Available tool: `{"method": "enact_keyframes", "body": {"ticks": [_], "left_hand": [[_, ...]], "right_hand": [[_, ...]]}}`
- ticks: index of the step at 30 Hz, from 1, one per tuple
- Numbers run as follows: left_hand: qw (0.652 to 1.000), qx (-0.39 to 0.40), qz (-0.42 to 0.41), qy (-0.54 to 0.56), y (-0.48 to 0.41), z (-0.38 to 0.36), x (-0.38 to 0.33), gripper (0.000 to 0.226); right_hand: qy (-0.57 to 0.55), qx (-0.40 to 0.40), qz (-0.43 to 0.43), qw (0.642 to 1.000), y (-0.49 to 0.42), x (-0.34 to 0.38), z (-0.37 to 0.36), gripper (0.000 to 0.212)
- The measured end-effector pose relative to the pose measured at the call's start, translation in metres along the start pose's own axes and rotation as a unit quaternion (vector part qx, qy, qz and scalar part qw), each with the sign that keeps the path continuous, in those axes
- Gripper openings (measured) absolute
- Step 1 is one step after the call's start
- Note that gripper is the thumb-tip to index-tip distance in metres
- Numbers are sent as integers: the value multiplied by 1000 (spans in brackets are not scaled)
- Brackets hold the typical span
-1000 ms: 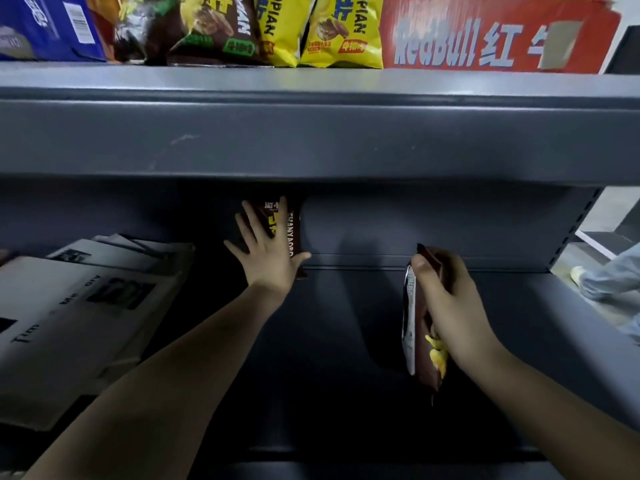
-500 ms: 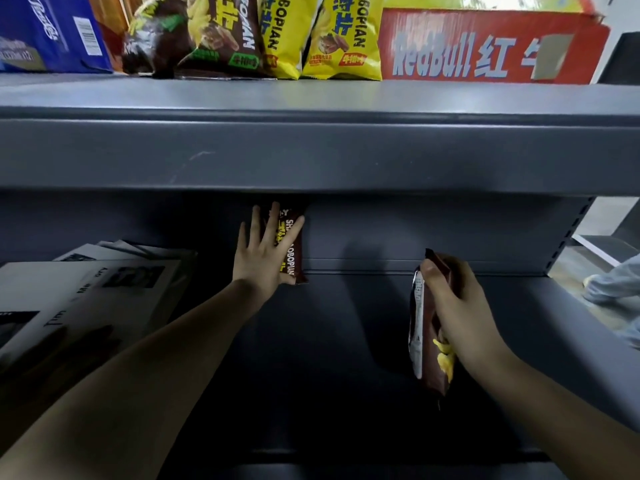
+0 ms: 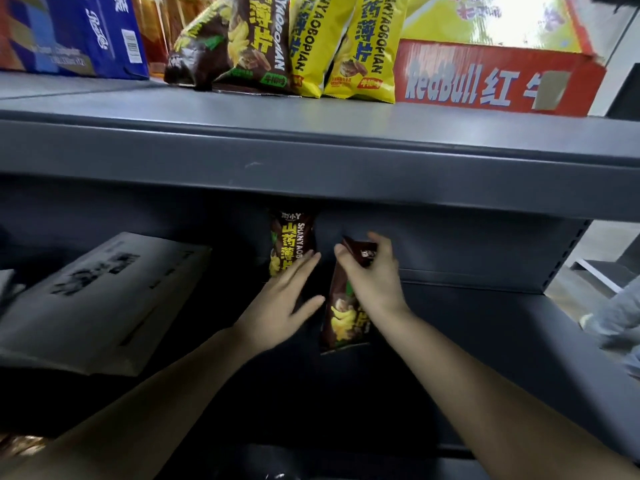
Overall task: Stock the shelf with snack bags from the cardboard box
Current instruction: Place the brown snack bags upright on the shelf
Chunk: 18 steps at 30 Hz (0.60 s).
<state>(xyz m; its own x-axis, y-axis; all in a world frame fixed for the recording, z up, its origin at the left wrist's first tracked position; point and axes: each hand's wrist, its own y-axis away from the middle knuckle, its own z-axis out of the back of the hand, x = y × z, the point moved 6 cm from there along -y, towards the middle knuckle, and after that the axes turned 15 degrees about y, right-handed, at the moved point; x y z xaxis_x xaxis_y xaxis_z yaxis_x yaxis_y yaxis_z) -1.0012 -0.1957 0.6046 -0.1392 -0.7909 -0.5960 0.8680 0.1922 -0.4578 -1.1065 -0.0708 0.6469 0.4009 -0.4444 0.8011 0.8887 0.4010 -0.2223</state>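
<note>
Glossy plastic snack bags (image 3: 341, 57), matt grey metal shelf (image 3: 311, 161), cardboard box (image 3: 498, 77).

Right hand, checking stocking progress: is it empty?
No, the right hand grips a brown snack bag near its top edge.

A: Standing brown bag (image 3: 291, 244): visibility?
B: Top hidden behind upper shelf lip (image 3: 311, 174); base covered by left hand (image 3: 277, 306).
A: Right of it?
B: Held brown bag (image 3: 343, 320); middle covered by right hand (image 3: 370, 278).
A: Left of it?
B: Flattened cardboard (image 3: 104, 299); print blurred.
</note>
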Motion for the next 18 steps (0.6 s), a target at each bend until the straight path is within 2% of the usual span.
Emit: {"method": "enact_keyframes", "body": {"ticks": [4,8,13,18], "left_hand": [[985,21,93,144,10,-6,8,101],[963,-38,155,216,12,-6,23,120],[948,-134,183,223,8,-1,38,117],[940,-162,206,218,6,9,57,112]], "right_hand": [[12,-12,-11,1000,-10,20,-27,72],[35,-21,-33,999,-18,37,-51,78],[64,39,18,997,-18,53,-87,83],[66,81,109,989,-19,51,-90,76]]}}
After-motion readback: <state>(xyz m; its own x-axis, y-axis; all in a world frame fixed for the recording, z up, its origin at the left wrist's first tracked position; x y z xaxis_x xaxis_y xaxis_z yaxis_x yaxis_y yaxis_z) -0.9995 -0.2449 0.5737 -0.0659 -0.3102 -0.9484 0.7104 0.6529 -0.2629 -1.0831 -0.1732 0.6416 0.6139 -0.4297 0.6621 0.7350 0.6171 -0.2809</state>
